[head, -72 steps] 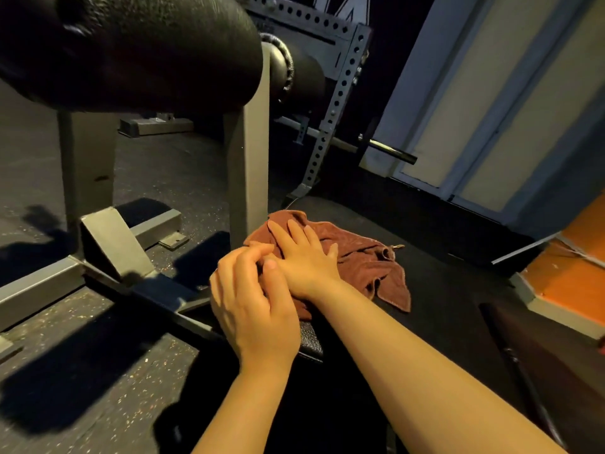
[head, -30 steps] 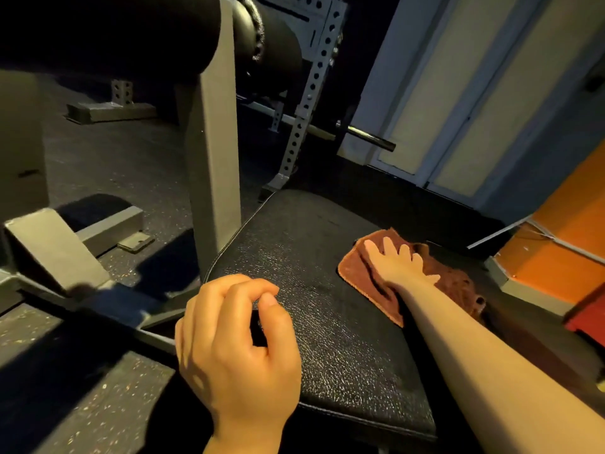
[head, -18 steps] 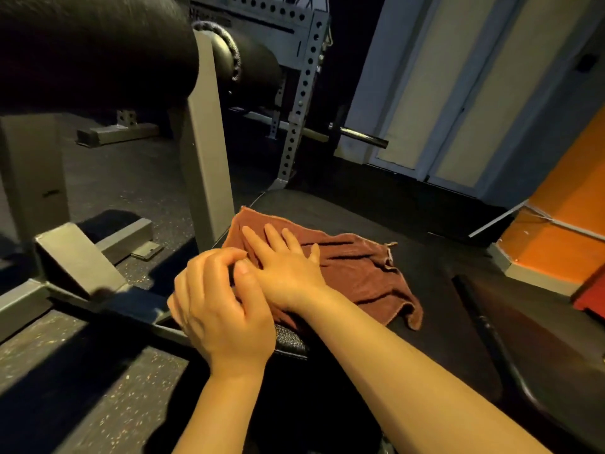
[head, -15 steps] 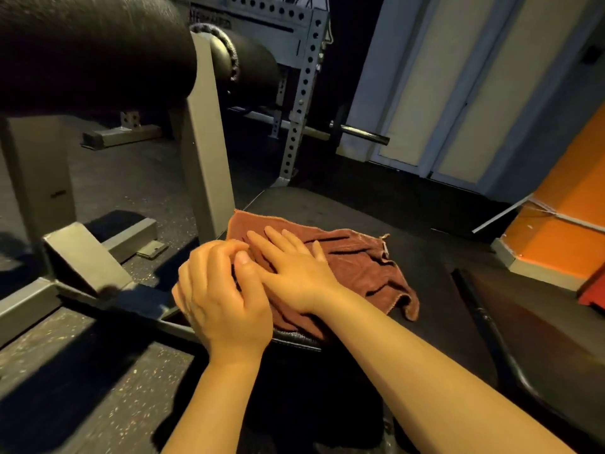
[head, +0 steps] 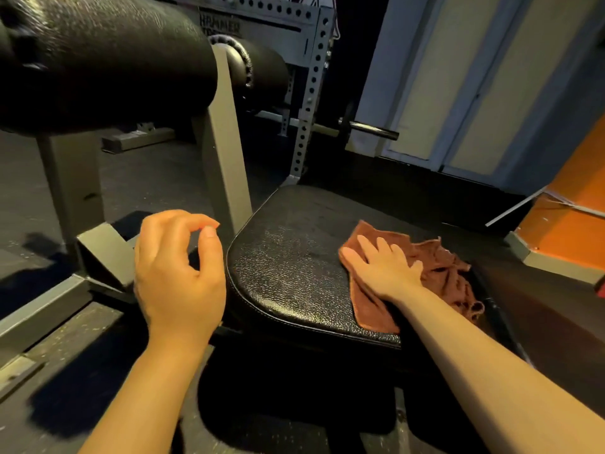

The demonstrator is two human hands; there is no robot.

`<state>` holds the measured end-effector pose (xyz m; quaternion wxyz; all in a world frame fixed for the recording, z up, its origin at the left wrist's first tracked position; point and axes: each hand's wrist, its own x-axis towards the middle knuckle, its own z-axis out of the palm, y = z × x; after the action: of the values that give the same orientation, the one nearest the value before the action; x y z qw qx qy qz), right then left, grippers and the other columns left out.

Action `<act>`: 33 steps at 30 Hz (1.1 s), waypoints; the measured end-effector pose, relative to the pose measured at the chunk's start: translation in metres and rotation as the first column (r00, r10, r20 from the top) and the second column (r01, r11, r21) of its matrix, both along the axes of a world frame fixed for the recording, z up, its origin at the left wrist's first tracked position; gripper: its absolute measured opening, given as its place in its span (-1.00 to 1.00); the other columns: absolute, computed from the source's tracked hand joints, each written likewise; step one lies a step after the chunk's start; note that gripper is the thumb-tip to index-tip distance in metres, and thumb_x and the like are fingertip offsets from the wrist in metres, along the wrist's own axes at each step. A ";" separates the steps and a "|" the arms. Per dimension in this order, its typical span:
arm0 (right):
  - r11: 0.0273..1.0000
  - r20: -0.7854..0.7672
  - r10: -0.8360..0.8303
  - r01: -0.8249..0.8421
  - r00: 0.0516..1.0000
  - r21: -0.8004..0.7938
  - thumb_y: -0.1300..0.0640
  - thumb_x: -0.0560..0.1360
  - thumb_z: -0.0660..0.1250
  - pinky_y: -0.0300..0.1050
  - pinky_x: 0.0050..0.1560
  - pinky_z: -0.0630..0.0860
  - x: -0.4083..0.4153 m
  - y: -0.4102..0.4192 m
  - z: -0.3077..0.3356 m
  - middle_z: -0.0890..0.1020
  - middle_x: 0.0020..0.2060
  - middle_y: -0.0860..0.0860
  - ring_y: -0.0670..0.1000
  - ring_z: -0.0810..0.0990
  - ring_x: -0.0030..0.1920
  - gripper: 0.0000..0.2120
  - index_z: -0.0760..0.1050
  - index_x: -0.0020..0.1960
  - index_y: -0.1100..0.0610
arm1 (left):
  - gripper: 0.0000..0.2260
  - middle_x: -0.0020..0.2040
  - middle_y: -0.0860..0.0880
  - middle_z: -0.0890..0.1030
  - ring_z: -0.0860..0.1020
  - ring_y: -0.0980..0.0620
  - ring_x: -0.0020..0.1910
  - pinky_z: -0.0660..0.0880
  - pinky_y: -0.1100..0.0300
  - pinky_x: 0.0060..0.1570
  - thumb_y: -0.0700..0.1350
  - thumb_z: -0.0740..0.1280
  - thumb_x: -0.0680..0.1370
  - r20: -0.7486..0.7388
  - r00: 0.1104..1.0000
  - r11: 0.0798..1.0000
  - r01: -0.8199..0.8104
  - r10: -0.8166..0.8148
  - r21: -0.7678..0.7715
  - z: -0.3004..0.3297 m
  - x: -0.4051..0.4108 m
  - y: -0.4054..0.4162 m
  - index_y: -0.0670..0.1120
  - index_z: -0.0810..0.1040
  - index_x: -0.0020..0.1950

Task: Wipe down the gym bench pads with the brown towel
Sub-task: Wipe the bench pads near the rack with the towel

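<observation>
Left hand hangs in the air off the seat pad's left edge, fingers loosely curled, holding nothing. Right hand lies flat, fingers straight and spread, pressing the brown towel onto the pad's right side, cloth bunched toward the right edge. Beyond, a black roller pad sits on its grey upright.

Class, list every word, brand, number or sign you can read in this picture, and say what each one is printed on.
"HAMMER": dark letters on the grey crossbeam of the perforated rack behind the roller pad; the first letter is partly cut off.
A second line of letters under it is half hidden by the roller pad and too blurred to read.
Nothing readable on the seat pad or the brown towel.
</observation>
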<state>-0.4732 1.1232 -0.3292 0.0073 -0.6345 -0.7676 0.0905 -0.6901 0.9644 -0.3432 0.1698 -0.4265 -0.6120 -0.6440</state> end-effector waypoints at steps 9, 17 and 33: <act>0.945 -0.058 0.328 -0.327 0.943 0.019 -0.30 0.62 -0.16 0.50 0.39 -0.29 -0.130 -0.056 0.000 -0.12 0.60 0.08 0.22 -0.21 0.57 -0.39 -0.09 0.61 -0.11 | -0.78 -0.06 -0.15 0.56 0.38 0.13 0.00 0.27 0.25 -0.02 -0.15 0.19 0.59 -0.231 0.972 0.999 -0.038 0.030 -0.028 0.002 -0.009 -0.008 -0.20 0.60 -0.03; 0.815 0.032 0.568 -0.567 0.823 0.115 -0.26 0.57 0.16 0.46 0.43 -0.22 -0.126 -0.085 -0.003 -0.12 0.60 0.08 0.17 -0.19 0.58 -0.25 -0.09 0.61 -0.03 | -0.80 -0.02 -0.20 0.57 0.47 -0.08 0.01 0.32 0.17 0.02 -0.17 0.21 0.59 -0.243 0.970 1.000 -0.012 0.010 -0.008 0.012 -0.001 -0.007 -0.23 0.58 0.04; 0.764 0.102 0.579 -0.582 0.809 0.279 -0.42 0.56 0.02 -0.11 0.50 0.03 0.107 -0.078 -0.029 0.02 0.57 -0.22 -0.17 -0.01 0.57 -0.33 -0.07 0.58 -0.25 | -0.84 -0.07 -0.14 0.58 0.51 -0.10 -0.15 0.49 -0.04 -0.22 -0.21 0.27 0.54 -0.488 0.860 0.988 0.150 -0.147 -0.033 0.008 0.062 0.005 -0.21 0.61 0.02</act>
<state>-0.3666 1.0449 -0.3578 0.0703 -0.3580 -0.9306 -0.0313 -0.6285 0.9691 -0.3353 0.2702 -0.6207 -0.5124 -0.5283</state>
